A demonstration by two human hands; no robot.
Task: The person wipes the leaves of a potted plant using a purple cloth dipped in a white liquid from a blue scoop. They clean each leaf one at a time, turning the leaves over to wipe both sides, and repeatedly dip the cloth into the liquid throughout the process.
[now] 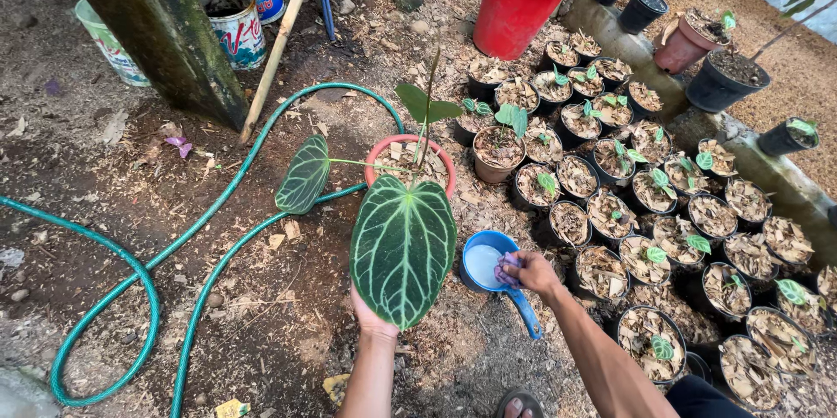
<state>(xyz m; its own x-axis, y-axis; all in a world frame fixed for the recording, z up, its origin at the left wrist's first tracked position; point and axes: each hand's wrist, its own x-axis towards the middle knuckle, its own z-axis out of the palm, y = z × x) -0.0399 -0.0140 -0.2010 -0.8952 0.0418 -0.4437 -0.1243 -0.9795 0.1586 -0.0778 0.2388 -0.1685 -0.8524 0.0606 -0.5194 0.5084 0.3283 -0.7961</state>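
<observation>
A green hose [153, 296] is snaking over the dirt at the left. The left hand [370, 318] is lying open under the big veined leaf [403, 248], propping it from beneath, its plant sitting in a pink pot [377, 156]. The right hand [530, 271] is pinching a purple cloth [506, 268] at the blue scoop [488, 265], just beside rows of small black pots [654, 235].

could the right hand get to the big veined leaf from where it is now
Probably yes: the right hand sits at the blue scoop, just beside the big veined leaf, with only bare ground between them. The left hand supports that leaf from below.
</observation>
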